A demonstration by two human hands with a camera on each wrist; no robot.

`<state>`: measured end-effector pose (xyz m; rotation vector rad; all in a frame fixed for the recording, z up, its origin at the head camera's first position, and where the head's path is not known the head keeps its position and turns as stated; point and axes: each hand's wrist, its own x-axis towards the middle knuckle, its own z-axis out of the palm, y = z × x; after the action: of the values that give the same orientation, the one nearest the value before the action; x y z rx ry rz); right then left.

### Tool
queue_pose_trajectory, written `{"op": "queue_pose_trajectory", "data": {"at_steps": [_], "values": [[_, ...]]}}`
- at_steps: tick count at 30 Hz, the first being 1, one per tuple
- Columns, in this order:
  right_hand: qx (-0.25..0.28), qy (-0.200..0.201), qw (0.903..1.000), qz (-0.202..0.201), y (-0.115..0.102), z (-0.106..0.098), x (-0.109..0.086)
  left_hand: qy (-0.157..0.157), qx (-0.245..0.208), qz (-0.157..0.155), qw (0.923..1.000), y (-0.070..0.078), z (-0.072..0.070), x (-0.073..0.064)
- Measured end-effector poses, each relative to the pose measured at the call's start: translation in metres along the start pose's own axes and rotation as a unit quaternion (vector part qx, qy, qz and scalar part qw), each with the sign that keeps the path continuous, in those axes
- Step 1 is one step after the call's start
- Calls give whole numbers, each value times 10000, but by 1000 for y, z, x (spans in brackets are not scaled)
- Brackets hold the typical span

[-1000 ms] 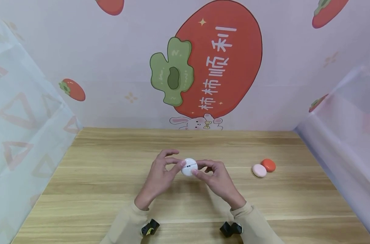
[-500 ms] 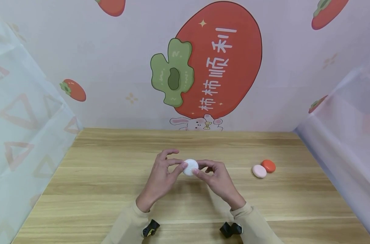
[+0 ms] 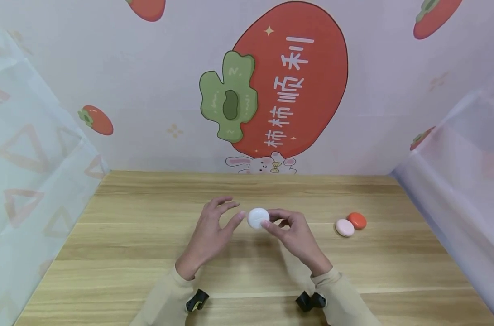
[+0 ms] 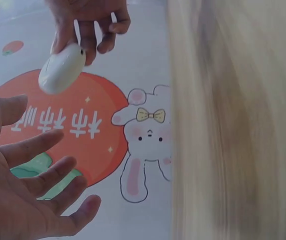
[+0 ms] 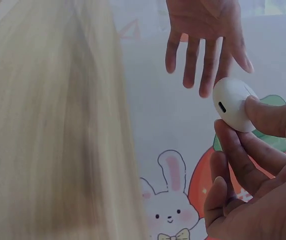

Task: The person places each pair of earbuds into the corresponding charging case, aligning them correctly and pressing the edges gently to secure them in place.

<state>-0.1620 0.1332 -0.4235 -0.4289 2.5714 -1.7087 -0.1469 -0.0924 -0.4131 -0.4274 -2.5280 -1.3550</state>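
Above the tabletop, my right hand [image 3: 297,235] pinches a small, round white earbud charging case [image 3: 257,218] between thumb and fingers. A dark charging slot shows on the edge of the case [image 5: 234,105] in the right wrist view. To its left, my left hand [image 3: 212,231] has its fingers spread and holds nothing. The left thumb is close to the case's left edge in the head view. From the left wrist view there is a visible gap between the left hand [image 4: 33,185] and the case [image 4: 62,69].
Two small round discs, one pale pink [image 3: 344,227] and one orange-red [image 3: 357,221], lie touching each other on the right of the wooden table [image 3: 149,253]. A printed persimmon cloth [image 3: 157,81] hangs behind the table, with white sheets at both sides.
A dark seam with small marks on the case's face has gone from view. My left hand has let go of the case and opened leftward. The right hand still holds it.
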Motion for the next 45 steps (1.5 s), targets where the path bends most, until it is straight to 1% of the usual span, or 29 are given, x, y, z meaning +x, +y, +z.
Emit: {"op": "queue_pose_trajectory", "data": {"at_steps": [5, 8, 10, 14, 18, 22, 29, 33, 40, 45], "values": [[-38, 65, 9999, 127, 3, -8, 2, 139, 236, 97, 9996, -7, -8, 2], [-134, 148, 9996, 219, 6, -15, 2, 168, 404, 89, 9990, -13, -12, 2], [-276, 193, 9990, 309, 10, -21, 2, 170, 502, 59, 9986, -16, -14, 2], [-760, 233, 9956, 486, 22, -33, 0, 196, 606, -9, 9980, -21, -18, 3], [-1328, 285, 9879, 751, 37, -48, -4, 231, 656, -12, 9976, -26, -22, 4], [-1846, 365, 9771, 990, 48, -64, -10, 238, 752, -59, 9969, -29, -26, 7], [-2547, 355, 9611, 1005, 60, -80, -20, 167, 766, -171, 9968, -34, -30, 11], [-2805, 360, 9537, 1028, 65, -83, -24, 140, 816, -207, 9963, -37, -31, 13], [-2957, 245, 9489, 1077, 66, -85, -25, 112, 842, -329, 9958, -39, -34, 16], [-3047, 134, 9463, 1072, 63, -88, -21, 96, 856, -287, 9959, -39, -35, 20]]}}
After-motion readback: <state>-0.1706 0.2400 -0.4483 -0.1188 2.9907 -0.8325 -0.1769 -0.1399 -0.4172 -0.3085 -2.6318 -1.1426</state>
